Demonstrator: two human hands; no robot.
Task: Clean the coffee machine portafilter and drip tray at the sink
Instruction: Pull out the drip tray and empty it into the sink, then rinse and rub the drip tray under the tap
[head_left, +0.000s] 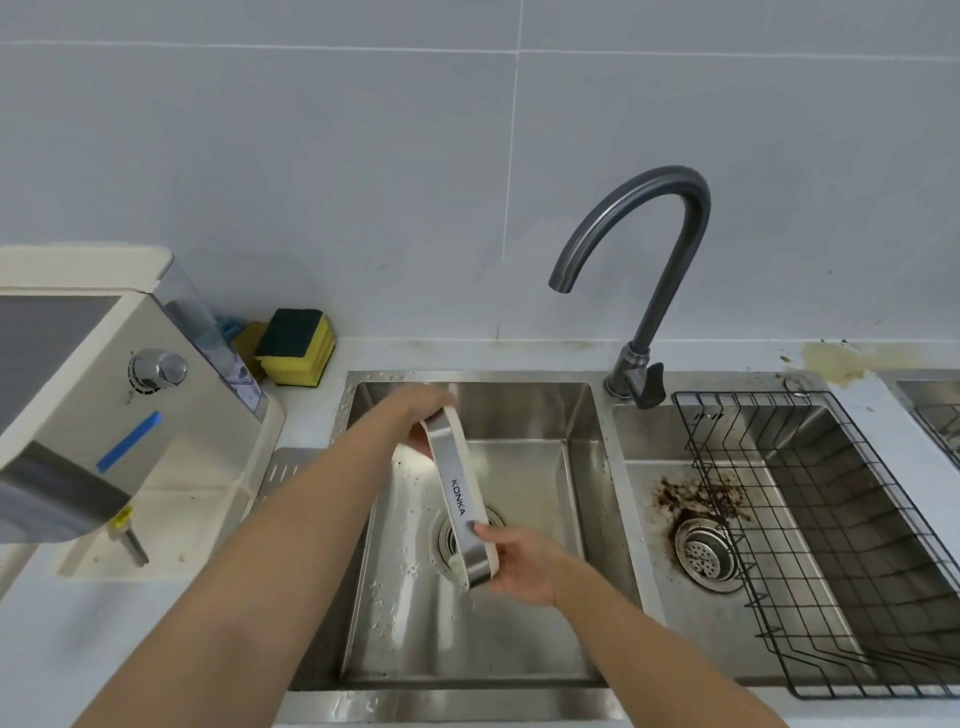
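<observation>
Head view: drip tray (460, 499) tipped on edge at frame centre, over the sink basin (519, 415). Far end gripped by left hand (421, 415), fingers partly hidden; near end pinched by right hand (519, 564), thumb on the steel face. Probably light, stiff, wet-slick; safest held at both short ends.

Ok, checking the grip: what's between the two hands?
The drip tray, its ends held by the left hand and right hand, above the sink; head view.
</observation>
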